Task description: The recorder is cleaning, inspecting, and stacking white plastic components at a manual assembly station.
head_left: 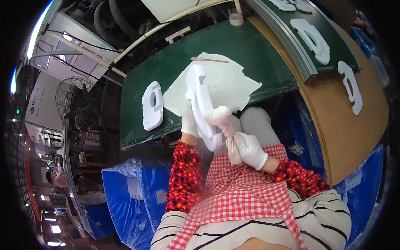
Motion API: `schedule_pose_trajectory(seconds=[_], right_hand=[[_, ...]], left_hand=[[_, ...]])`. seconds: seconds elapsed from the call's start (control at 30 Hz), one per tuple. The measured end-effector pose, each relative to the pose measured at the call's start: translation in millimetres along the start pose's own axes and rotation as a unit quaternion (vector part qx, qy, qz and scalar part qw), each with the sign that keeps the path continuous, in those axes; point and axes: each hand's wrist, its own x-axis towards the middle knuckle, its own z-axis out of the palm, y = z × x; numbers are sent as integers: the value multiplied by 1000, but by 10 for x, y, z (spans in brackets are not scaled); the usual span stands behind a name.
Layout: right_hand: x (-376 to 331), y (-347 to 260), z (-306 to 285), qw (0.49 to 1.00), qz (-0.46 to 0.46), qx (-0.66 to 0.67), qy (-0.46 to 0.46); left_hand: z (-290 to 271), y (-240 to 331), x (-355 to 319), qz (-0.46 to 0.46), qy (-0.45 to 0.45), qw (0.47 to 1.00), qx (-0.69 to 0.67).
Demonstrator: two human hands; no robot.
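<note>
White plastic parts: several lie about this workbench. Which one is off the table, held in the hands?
The long white part held upright by the left hand, while the right hand presses a cloth wad against it. The others lie flat.

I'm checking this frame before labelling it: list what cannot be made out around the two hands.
- Head view: most of the left hand is hidden behind the white plastic part it holds.
- The cloth pad covers the spot it presses; the right hand grips its tail.
- The small jar on the green table is too small to tell its contents.
</note>
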Motion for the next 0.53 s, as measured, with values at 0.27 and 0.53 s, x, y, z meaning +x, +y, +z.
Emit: schedule_pose_trajectory(seconds=[0.27,0.53], right_hand=[[443,-153,-69,999,-15,-31,10],[1185,-75,-219,996,62,-26,57]], left_hand=[[89,-17,-408,-18,17,998,-58],[-73,13,-608,3,85,995,-45]])
